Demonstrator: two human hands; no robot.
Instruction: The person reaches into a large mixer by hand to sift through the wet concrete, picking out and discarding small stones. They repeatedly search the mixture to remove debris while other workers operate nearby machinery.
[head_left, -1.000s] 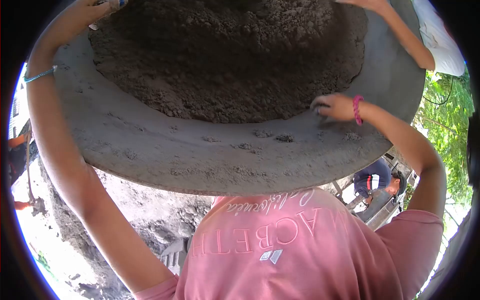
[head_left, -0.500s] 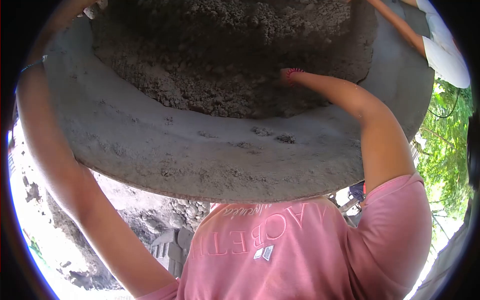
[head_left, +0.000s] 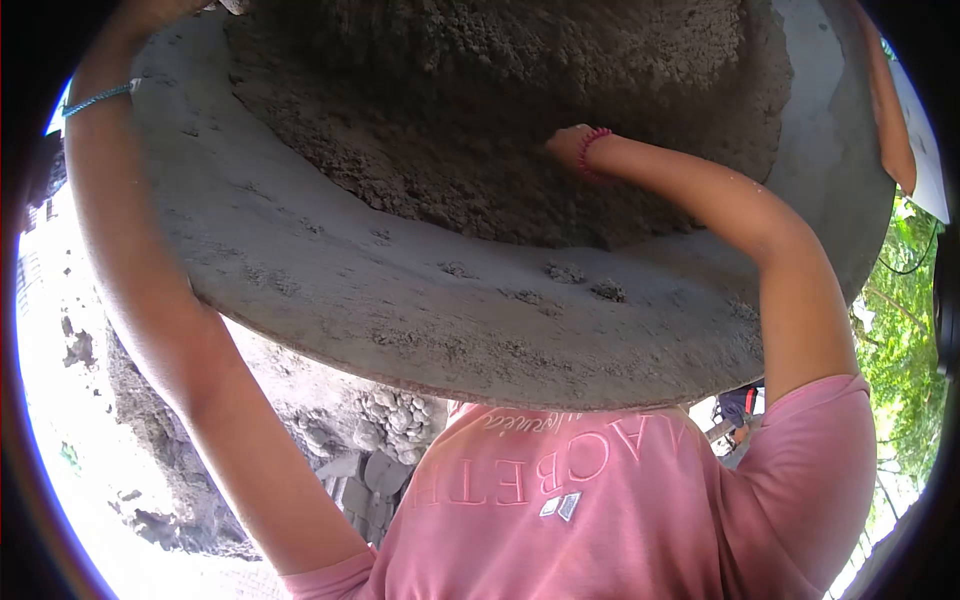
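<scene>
A broad round grey pan [head_left: 330, 310] fills the upper view, and a heap of dark, damp, crumbly material [head_left: 420, 190] lies in it. My right hand [head_left: 572, 147], with a pink coil band at the wrist, is against this heap in the shade. Its fingers look curled in, but what they hold, if anything, is hidden. At the pan's upper left edge is my left hand [head_left: 170, 10], above a blue cord bracelet. The frame cuts off most of its fingers, beside a small pale thing I cannot make out.
Another person's arm [head_left: 885, 115] and white sleeve [head_left: 922, 140] are by the pan's right edge. Small crumbs [head_left: 607, 290] lie on the near rim. Below left are lumpy rubble [head_left: 395, 425] and grey blocks [head_left: 365, 490]. Green plants [head_left: 905, 330] stand at the right.
The view has shifted, so the pan and my arms appear farther right. My right hand shows more clearly against the heap. The other person's arm now hangs lower at the far right.
</scene>
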